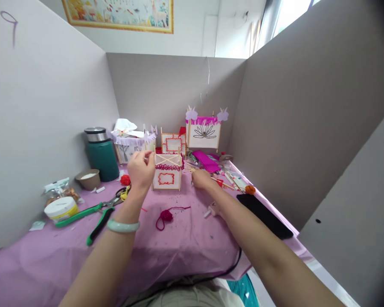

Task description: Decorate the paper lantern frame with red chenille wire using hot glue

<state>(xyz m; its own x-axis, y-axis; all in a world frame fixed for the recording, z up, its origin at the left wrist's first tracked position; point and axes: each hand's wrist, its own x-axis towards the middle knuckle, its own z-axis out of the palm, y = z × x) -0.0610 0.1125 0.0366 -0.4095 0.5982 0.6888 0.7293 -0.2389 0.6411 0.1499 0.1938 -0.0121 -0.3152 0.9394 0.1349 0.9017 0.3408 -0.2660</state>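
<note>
My left hand is at the upper left corner of a small stick-framed box. Its thumb and fingers are pinched together, and what they hold, if anything, is too small to make out. White panels, wavy dark red yarn and a red yarn outline decorate the box, and sticks cross over its top. To the box's right, my right hand reaches down at some thin wooden sticks; its fingers are mostly hidden. Nearer me lies a dark red yarn ball with a loose tail. A glue gun lies below my right wrist.
Left stand a green bottle, a bowl, a white-lidded jar and green-handled cutters. Behind are a tissue box and a lotus panel. A black pad lies right. Grey partitions enclose the table.
</note>
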